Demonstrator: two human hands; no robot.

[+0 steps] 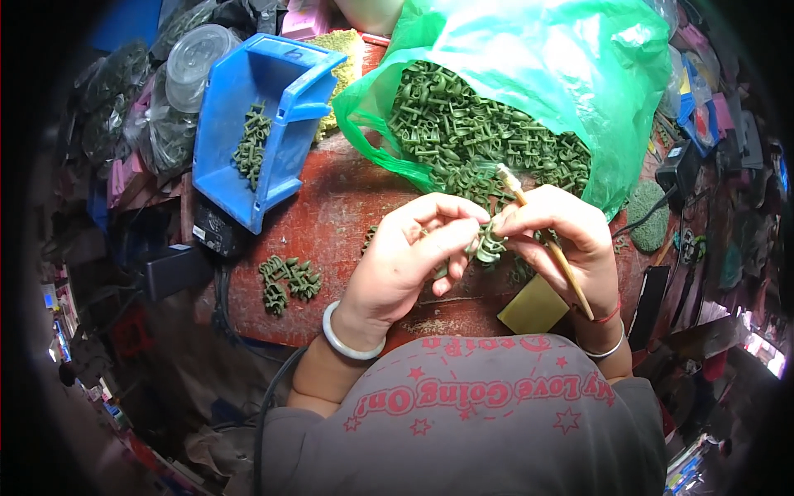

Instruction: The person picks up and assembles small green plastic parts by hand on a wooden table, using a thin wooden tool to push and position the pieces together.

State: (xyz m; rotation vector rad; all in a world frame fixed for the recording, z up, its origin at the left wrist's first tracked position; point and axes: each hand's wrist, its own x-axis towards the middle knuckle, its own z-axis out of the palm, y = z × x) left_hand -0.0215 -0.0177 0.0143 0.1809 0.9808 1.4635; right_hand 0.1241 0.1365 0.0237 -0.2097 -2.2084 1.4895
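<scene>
My left hand (397, 264), with a pale bangle at its wrist, pinches a small curled green piece (490, 246) over the front of the table. On the piece's other side, the fingertips of my right hand (571, 231) close on it too. A slim wooden stick (567, 271) with a whitish tip runs through my right hand, its tip pointing away from me. Just beyond both hands, a heap of similar green pieces (463, 116) spills from the mouth of a green plastic bag (538, 50). Left of my left hand lies a small group of green pieces (289, 281).
A blue bin (217, 165) holding some green pieces stands at the left on the worn red table (331, 190). Behind it is a rough yellow pad (343, 50). A flat yellow block (533, 306) lies near my right wrist, and a round green pad (652, 217) farther right.
</scene>
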